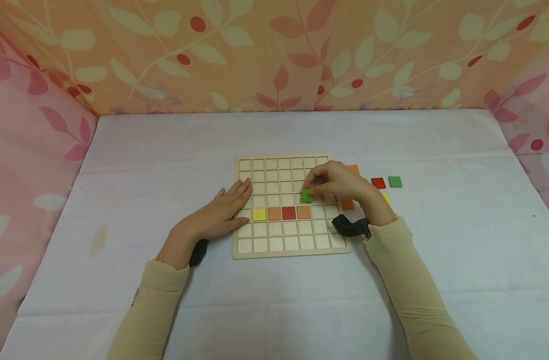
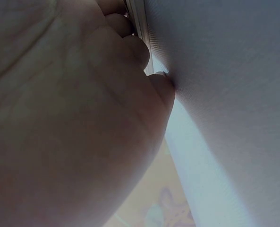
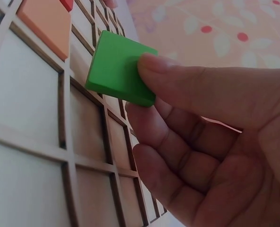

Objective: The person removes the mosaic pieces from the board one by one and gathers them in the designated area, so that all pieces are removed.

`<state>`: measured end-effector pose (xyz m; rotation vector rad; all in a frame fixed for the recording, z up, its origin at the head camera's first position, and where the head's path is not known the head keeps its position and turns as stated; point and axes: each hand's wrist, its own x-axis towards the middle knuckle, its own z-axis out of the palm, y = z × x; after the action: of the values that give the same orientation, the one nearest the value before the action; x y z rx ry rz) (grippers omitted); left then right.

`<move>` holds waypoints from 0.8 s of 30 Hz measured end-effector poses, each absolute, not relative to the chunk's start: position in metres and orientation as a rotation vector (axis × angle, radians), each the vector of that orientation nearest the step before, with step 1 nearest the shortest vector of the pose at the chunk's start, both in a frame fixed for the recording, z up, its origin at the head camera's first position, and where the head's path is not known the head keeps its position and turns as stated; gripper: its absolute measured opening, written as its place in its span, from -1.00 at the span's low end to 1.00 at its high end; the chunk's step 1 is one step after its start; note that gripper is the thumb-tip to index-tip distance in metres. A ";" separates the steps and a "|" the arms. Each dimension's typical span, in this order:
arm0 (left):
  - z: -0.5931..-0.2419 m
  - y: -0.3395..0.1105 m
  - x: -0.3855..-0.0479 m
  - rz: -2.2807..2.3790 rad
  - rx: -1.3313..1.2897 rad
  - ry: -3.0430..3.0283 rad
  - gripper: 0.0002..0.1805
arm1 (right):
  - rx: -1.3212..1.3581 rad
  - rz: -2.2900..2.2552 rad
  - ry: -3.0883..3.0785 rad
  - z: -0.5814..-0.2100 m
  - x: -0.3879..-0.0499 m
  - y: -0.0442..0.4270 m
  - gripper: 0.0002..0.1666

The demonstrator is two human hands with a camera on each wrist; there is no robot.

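Note:
A light wooden grid board (image 1: 292, 255) lies on the white cloth. One row of it holds a yellow tile (image 1: 259, 214), an orange tile (image 1: 274, 213), a red tile (image 1: 289, 213) and a second orange tile (image 1: 304, 212). My right hand (image 1: 339, 181) pinches a green tile (image 3: 118, 68) between thumb and fingers, just above the board and beyond that second orange tile. My left hand (image 1: 220, 212) rests along the board's left edge, fingers straight and thumb apart. In the left wrist view the palm (image 2: 73, 113) fills much of the picture.
Right of the board lie loose tiles: a red tile (image 1: 378, 183), a green tile (image 1: 395, 181), and orange and yellow ones partly hidden by the right hand and wrist. A black wrist strap (image 1: 350, 226) hangs over the board's right edge. Patterned cloth walls (image 1: 279, 55) surround the table.

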<state>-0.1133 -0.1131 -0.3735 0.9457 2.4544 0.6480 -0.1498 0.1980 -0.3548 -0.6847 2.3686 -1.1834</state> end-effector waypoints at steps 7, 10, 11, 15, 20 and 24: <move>-0.374 -0.114 -0.113 0.658 0.941 2.459 -0.19 | -0.638 -1.187 2.340 -0.352 -0.149 0.200 -0.94; -0.375 -0.113 -0.113 0.663 0.946 2.455 -0.19 | -0.628 -1.180 2.347 -0.352 -0.148 0.203 -0.94; -0.375 -0.113 -0.113 0.666 0.946 2.453 -0.20 | -0.624 -1.179 2.351 -0.352 -0.148 0.204 -0.95; -0.376 -0.113 -0.113 0.659 0.940 2.461 -0.20 | -0.628 -1.179 2.363 -0.353 -0.147 0.207 -0.95; -0.375 -0.114 -0.112 0.665 0.933 2.460 -0.19 | -0.620 -1.142 2.394 -0.355 -0.147 0.212 -0.95; -0.375 -0.113 -0.112 0.661 0.941 2.460 -0.20 | -0.609 -1.115 2.413 -0.355 -0.147 0.219 -0.94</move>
<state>-0.1116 -0.1134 -0.3747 0.9415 2.4595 0.6612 -0.1466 0.2195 -0.3549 -0.6091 2.4125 -1.1154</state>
